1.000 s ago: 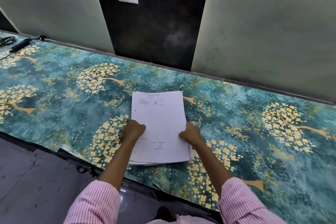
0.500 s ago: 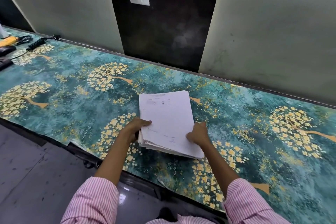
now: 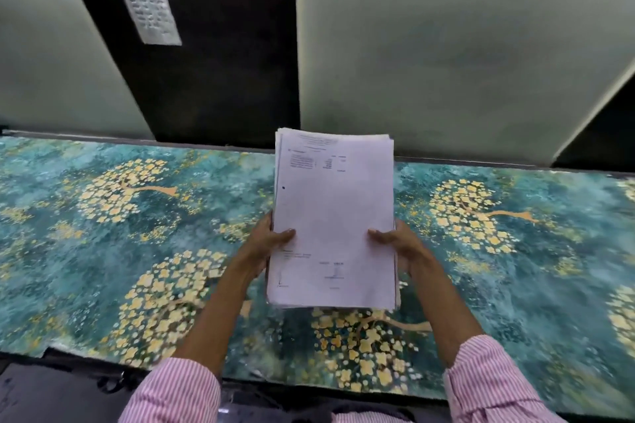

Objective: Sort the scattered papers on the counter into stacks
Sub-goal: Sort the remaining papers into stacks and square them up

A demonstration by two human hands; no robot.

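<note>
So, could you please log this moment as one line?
left hand grips paper stack | right hand grips paper stack | held above counter

Left hand (image 3: 271, 241), right hand (image 3: 400, 245) grip paper stack (image 3: 335, 213) — apparently above counter (image 3: 103, 251).

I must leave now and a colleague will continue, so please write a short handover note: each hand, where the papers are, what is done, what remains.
Left hand: grips the left edge of the stack of papers, thumb on top.
Right hand: grips the right edge, thumb on top.
Papers: one stack, edges nearly even, held up over the floral counter.
Done: the papers in view are gathered into one stack.
Left: set it down and sort it into separate stacks.
</note>
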